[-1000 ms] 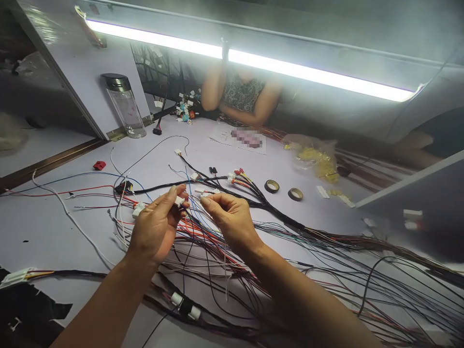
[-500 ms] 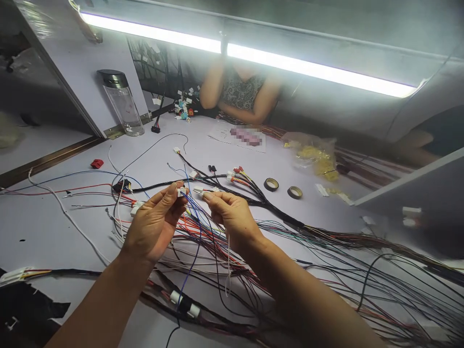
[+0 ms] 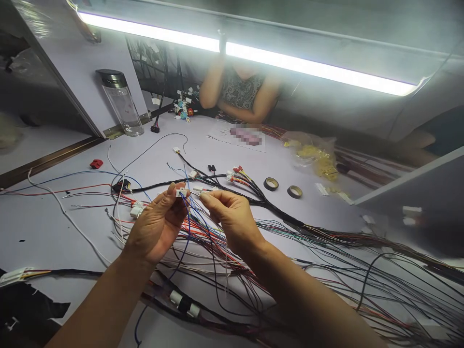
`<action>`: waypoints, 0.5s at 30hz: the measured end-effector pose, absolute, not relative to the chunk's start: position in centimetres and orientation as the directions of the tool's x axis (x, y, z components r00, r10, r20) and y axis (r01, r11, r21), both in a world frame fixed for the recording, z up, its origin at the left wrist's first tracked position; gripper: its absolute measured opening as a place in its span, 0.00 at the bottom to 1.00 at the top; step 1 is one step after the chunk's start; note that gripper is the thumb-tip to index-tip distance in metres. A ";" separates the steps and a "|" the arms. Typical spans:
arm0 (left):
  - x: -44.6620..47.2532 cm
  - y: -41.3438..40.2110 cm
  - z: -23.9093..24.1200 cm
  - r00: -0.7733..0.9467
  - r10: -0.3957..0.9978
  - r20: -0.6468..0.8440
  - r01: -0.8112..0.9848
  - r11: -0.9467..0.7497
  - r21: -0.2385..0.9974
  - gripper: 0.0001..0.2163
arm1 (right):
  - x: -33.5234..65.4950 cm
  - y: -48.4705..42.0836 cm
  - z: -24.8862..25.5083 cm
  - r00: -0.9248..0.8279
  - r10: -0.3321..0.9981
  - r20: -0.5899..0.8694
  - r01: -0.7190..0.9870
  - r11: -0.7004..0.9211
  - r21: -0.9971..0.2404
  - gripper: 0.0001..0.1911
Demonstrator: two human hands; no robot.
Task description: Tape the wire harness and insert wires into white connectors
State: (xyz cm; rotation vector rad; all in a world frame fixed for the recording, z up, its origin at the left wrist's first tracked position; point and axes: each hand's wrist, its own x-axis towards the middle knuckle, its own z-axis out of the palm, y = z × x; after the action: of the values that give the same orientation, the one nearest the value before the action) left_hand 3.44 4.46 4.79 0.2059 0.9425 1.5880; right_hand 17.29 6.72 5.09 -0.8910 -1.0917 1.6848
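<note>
My left hand (image 3: 157,220) is closed, pinching a small white connector (image 3: 181,193) between thumb and fingertips. Blue wires (image 3: 189,227) come out of the connector and hang down in a loop. Just to its right, my right hand (image 3: 232,212) is closed in a pinch on a thin wire, its tip pointing toward the connector with a small gap between them. A white wire (image 3: 227,270) dangles below that hand. Behind the right fingertips shows another white connector (image 3: 197,189). Under both hands spreads a bundle of loose red, white and dark wires (image 3: 206,237).
A black-wrapped harness (image 3: 275,210) crosses the table beyond my hands. Two tape rolls (image 3: 271,184), a bag of yellow parts (image 3: 311,157), a red connector (image 3: 96,164) and a glass bottle (image 3: 123,106) stand around. Another person (image 3: 241,94) sits opposite, under a lamp (image 3: 311,65).
The white connector in my left hand has turned, showing more of its face. The blue wire below has swung left. My right hand has moved slightly left, closer to the connector.
</note>
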 end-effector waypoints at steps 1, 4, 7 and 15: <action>3.4 4.5 4.7 -0.263 0.895 -0.361 -0.747 0.048 0.663 0.04 | 17.3 6.6 5.1 -0.322 0.945 -0.050 -0.283 -0.146 -0.948 0.14; 3.1 4.4 4.3 -0.252 0.903 -0.348 -0.741 0.051 0.670 0.05 | 17.4 6.3 5.0 -0.246 0.955 0.165 -0.153 0.129 -0.980 0.09; 2.9 4.4 4.1 -0.249 0.913 -0.324 -0.733 0.042 0.679 0.06 | 17.6 6.2 4.8 -0.174 0.855 0.489 0.151 0.514 -0.844 0.06; 2.9 4.4 3.9 -0.263 0.914 -0.310 -0.723 0.026 0.691 0.07 | 18.4 6.2 3.9 -0.322 0.505 0.801 0.556 0.786 -0.271 0.05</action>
State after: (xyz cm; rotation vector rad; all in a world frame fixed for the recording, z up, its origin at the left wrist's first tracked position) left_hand 2.88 4.36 3.93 0.2783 0.9260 1.5970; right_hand 18.41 6.22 3.87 -0.7954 -1.9807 -0.0649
